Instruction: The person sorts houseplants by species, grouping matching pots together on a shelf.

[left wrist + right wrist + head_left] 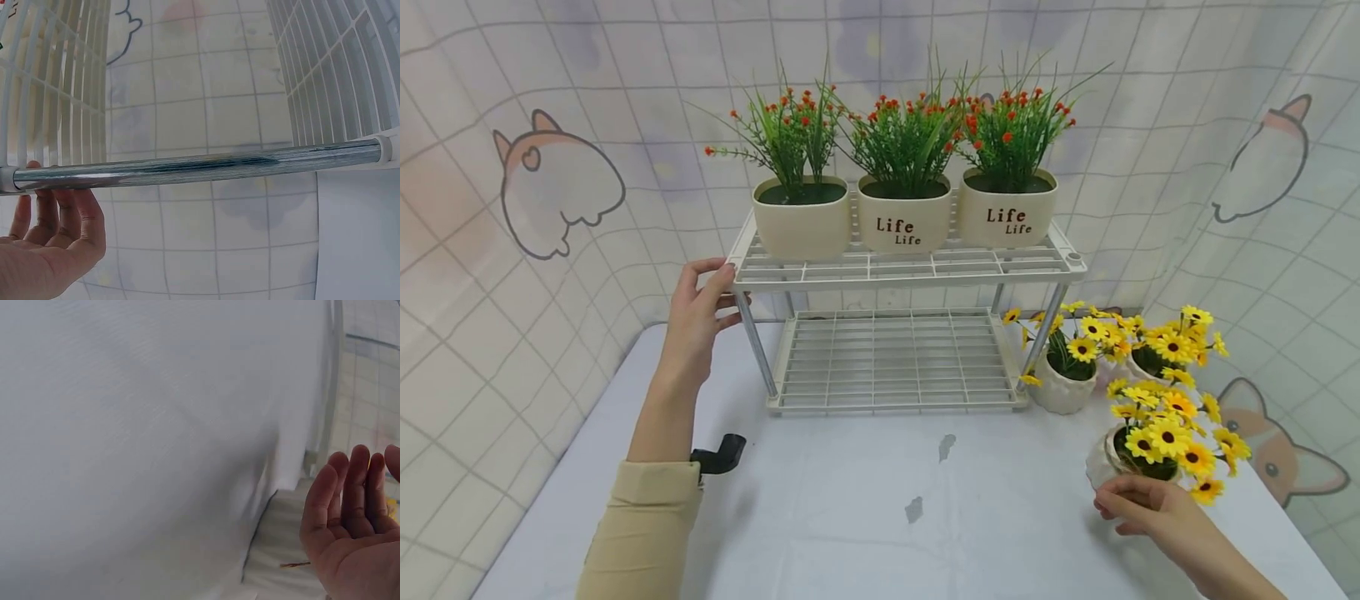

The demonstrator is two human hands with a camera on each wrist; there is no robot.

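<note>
A white two-tier wire rack (898,282) with metal posts stands at the back of the table. My left hand (696,312) grips its upper left corner, thumb on top and fingers beneath. In the left wrist view, the fingertips of that hand (59,234) reach behind the top end of the metal post (206,170). My right hand (1150,512) is beside the nearest white pot of yellow sunflowers (1105,462). In the right wrist view, that hand's loosely curled fingers (356,487) hold nothing. A short twine end (295,565) shows beside it.
Three cream planters (904,221) with red-flowered greenery line the upper shelf. Two more sunflower pots (1063,392) stand near the rack's right post. A patterned curtain (647,50) hangs behind and around the white-covered table (850,500). Two grey patches (913,510) mark the tabletop.
</note>
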